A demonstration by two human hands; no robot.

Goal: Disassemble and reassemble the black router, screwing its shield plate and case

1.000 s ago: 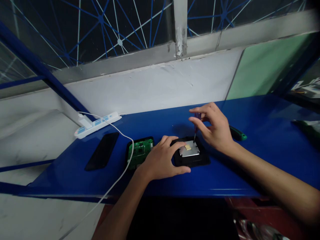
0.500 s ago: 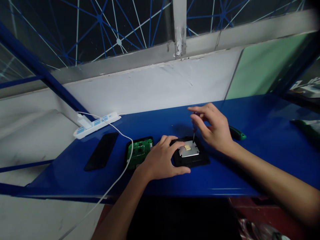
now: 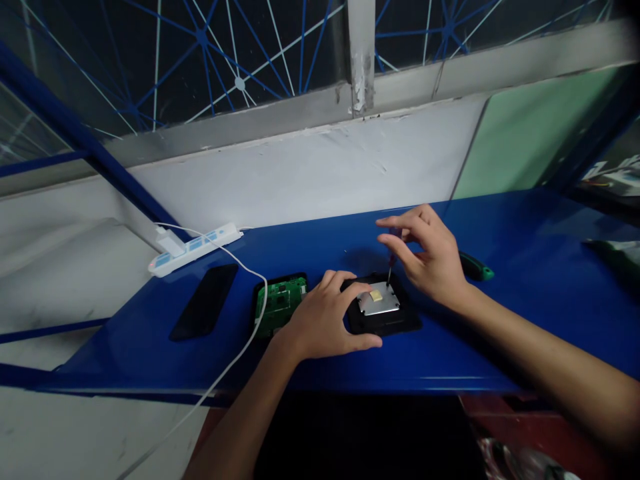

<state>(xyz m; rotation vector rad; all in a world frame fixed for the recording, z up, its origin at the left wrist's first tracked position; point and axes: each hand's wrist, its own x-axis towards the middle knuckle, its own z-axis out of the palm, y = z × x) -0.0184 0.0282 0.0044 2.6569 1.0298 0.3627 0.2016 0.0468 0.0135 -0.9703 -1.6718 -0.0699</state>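
A black casing (image 3: pixel 407 319) lies on the blue table, with a silver metal plate (image 3: pixel 387 305) inside it. A small yellowish pad (image 3: pixel 376 295) sits on the plate. My left hand (image 3: pixel 327 313) spans the casing's left side, its fingertips by the far edge and plate and its thumb along the near edge. Between the thumb and fingers of my right hand (image 3: pixel 425 250) is a small screwdriver (image 3: pixel 391 267), nearly upright. Its tip meets the far right corner of the plate, where a dark screw spot shows. Part of the handle is hidden by my fingers.
Left of my left hand is a green circuit board (image 3: pixel 280 303) in a black housing, crossed by a white cable (image 3: pixel 240 350). Farther left lie a black panel (image 3: pixel 205 303) and a white power strip (image 3: pixel 200 250). A green-and-black handled tool (image 3: pixel 475 267) rests beyond my right wrist.
My right thumb and fingers have shifted slightly around the screwdriver handle. The screwdriver tip stays at the same plate corner, and my left hand keeps its place on the casing.
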